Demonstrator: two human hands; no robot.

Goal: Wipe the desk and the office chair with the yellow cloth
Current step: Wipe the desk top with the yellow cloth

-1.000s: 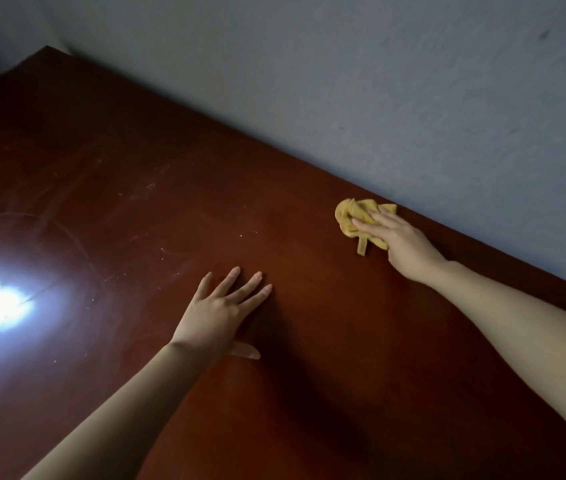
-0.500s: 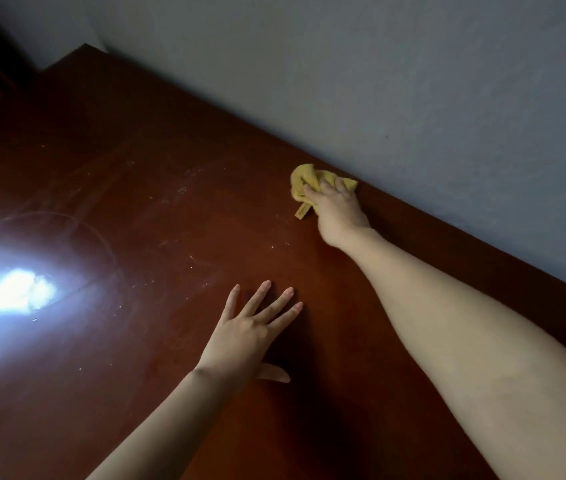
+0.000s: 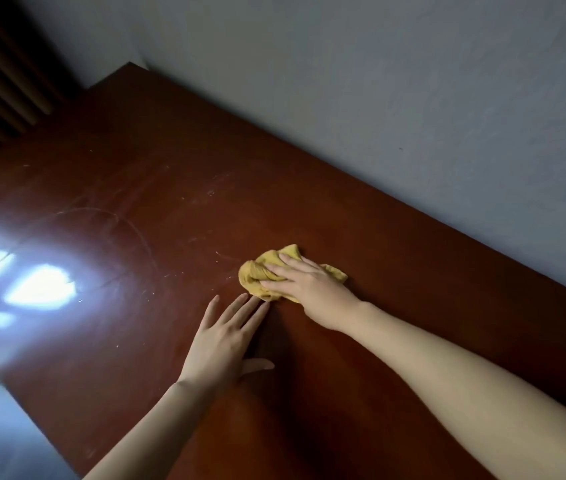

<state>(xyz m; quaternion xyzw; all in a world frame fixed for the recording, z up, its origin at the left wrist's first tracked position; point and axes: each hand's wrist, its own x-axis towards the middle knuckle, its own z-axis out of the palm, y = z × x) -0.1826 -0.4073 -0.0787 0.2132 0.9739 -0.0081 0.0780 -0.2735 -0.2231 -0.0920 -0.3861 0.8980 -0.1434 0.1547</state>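
right hand (image 3: 312, 289) has slid yellow cloth (image 3: 256, 276) back beside flat left hand (image 3: 222, 344).

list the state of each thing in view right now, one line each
yellow cloth, bunched up, lying on the desk under the right hand
right hand, fingers laid straight over the cloth, pressing it onto the desk
left hand, flat on the desk, fingers spread, holding nothing, fingertips close by the cloth
desk, pale smears and specks left of the cloth, bright glare on its left part
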